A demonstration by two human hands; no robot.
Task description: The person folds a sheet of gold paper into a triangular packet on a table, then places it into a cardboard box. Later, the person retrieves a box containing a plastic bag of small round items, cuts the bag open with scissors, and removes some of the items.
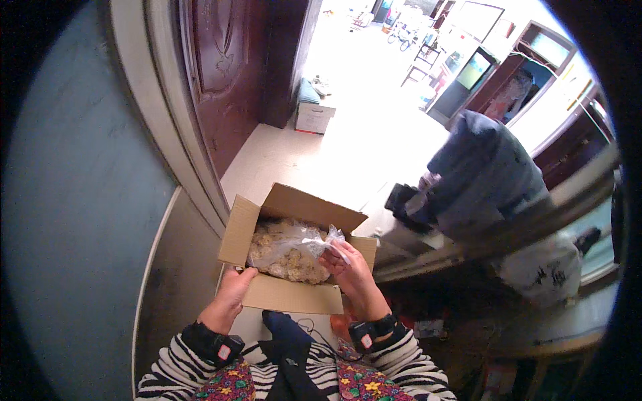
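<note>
Low in front of me is an open cardboard box (296, 295), its flaps spread outward. Inside lies a clear plastic bag (288, 245) filled with lumpy tan pieces, which I cannot name for certain. My left hand (231, 295) grips the box at its near left corner, thumb over the edge and the other fingers hidden. My right hand (350, 265) is over the near right side of the box and pinches the gathered top of the bag. A white strip, perhaps a tie, shows at that gathered top, beside the fingers.
A brown panelled door (220, 65) and a blue-grey wall (85, 200) bound the left. Ahead, a white carton (313, 119) stands on the pale floor (281, 150). At right are dark draped clothing (491, 170) and a white plastic bag (541, 273). Bicycles (401, 37) stand far off.
</note>
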